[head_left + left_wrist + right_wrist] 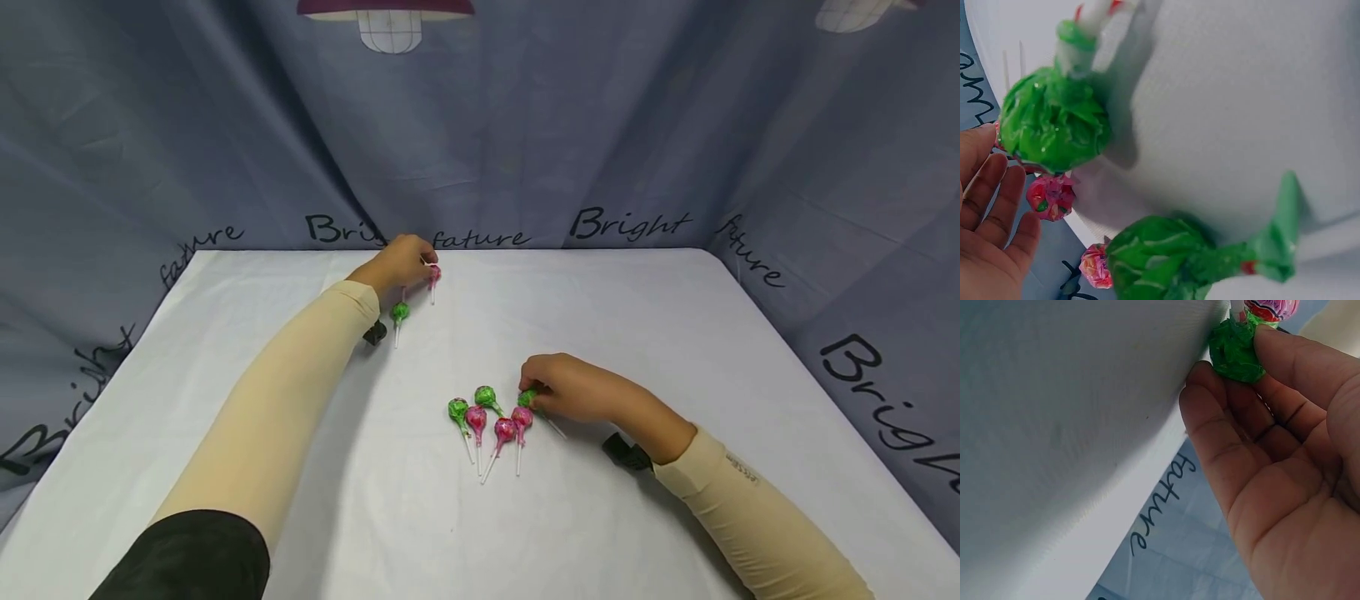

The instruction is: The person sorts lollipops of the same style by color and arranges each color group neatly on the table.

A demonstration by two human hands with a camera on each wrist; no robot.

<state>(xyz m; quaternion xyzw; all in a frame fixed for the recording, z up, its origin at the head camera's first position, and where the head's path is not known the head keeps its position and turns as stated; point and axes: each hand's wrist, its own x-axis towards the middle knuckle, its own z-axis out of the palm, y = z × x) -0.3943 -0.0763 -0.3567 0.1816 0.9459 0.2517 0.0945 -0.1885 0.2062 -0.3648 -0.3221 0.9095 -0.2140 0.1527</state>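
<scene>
My left hand (422, 262) reaches to the far side of the white table (660, 333). Its fingers (997, 187) lie fairly straight beside a pink lollipop (434, 273), with nothing plainly gripped. A green lollipop (400, 312) lies just nearer, large in the left wrist view (1054, 125). My right hand (534, 397) pinches a green lollipop (527, 398) between thumb and fingers (1285, 356), and its green wrapper (1234, 353) rests on the cloth. Beside it lies a cluster of two green lollipops (458, 409) and three pink lollipops (505, 430).
A grey-blue curtain (525, 125) printed with "Bright future" closes in the table at the back and on both sides. Both arms wear beige sleeves with a black wrist strap (626, 452). White cloth covers the whole tabletop.
</scene>
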